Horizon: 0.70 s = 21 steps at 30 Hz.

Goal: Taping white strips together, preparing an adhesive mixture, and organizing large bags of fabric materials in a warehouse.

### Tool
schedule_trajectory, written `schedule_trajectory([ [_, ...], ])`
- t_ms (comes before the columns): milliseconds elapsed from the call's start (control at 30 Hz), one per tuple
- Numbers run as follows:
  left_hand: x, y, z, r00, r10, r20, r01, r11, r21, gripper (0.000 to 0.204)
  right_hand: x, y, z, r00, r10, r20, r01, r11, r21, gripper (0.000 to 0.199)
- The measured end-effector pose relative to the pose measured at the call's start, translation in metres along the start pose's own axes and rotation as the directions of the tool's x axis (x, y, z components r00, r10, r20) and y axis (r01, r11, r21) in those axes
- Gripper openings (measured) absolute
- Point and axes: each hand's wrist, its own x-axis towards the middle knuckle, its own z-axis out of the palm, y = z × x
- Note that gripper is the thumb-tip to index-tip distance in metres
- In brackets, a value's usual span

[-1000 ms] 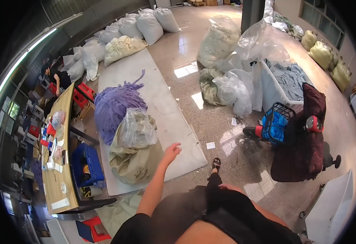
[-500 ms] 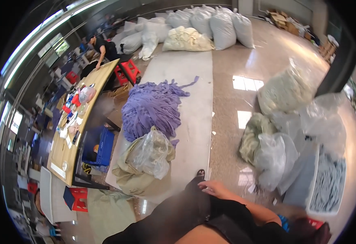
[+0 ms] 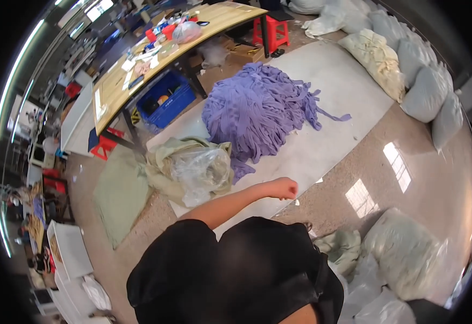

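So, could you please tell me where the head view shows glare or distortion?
Head view: bright window reflections glare on the polished floor; the wooden table edge bows with fisheye curvature; corners are black; the left hand looks reasonably sharp.

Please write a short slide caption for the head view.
Left hand closed in a fist above the grey mat, near a purple strip pile.

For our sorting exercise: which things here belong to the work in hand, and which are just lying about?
In hand:
left hand, fisted, holding nothing
purple strips
clear bag
grey mat

Lying about:
table
blue crate
red stool
sacks
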Motion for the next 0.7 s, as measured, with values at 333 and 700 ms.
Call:
schedule_trajectory([
  [333, 0.131, 0.187, 0.039, 0.961, 0.070, 0.269, 0.080, 0.857, -0.509, 0.009, 0.159, -0.042, -0.397, 0.700, 0.214, 0.681, 0.013, 0.950, -0.312, 0.029],
  [700, 0.460, 0.210, 0.047, 0.943, 0.236, 0.236, -0.253, 0.966, 0.047, 0.020, 0.272, -0.129, -0.633, 0.927, -0.201, 0.316, 0.269, 0.944, -0.191, 0.036],
])
